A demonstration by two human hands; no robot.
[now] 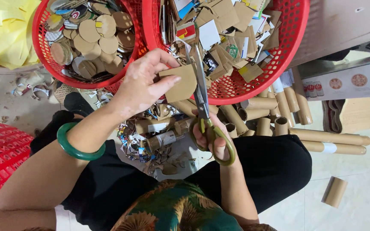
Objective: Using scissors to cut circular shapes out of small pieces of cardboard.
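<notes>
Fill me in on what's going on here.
A seated person is cutting cardboard. The left hand pinches a brown cardboard piece, while the right hand works olive-handled scissors along its edge. One red basket holds round cardboard discs; a second red basket holds irregular cardboard pieces. Cardboard tubes and offcuts lie on the floor by the knees. A green bangle sits on the left wrist.
</notes>
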